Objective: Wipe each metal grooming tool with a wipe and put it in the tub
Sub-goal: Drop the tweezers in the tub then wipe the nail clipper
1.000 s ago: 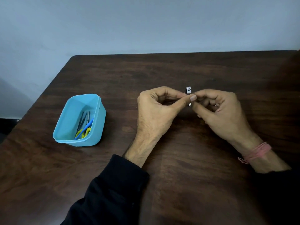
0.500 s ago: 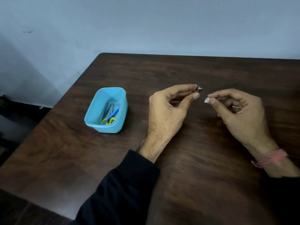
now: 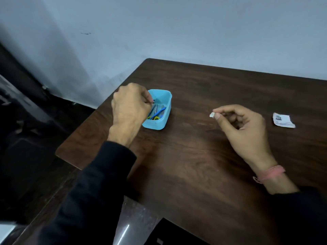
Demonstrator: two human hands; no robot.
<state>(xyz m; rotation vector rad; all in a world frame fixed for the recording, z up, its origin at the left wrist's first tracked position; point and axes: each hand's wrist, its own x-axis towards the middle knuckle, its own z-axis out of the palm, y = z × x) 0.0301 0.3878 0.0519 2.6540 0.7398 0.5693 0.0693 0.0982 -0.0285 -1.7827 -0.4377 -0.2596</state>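
A light blue plastic tub (image 3: pixel 165 110) stands on the dark wooden table (image 3: pixel 203 156) near its left edge. Inside lie metal tools and scissors (image 3: pixel 155 116) with blue and yellow handles. My left hand (image 3: pixel 130 106) hovers over the tub's left rim with fingers curled, pinching a small metal tool (image 3: pixel 153 101) whose tip barely shows. My right hand (image 3: pixel 242 128) is at the table's middle right, pinching a small white wipe (image 3: pixel 211 114) between thumb and forefinger.
A torn white sachet wrapper (image 3: pixel 283 120) lies flat at the far right of the table. The table's left edge and a dark floor drop are just left of the tub. A pale wall stands behind.
My left hand carried the small metal tool leftward from the table's middle to above the tub. My right hand kept the wipe and stayed put. The view swung left.
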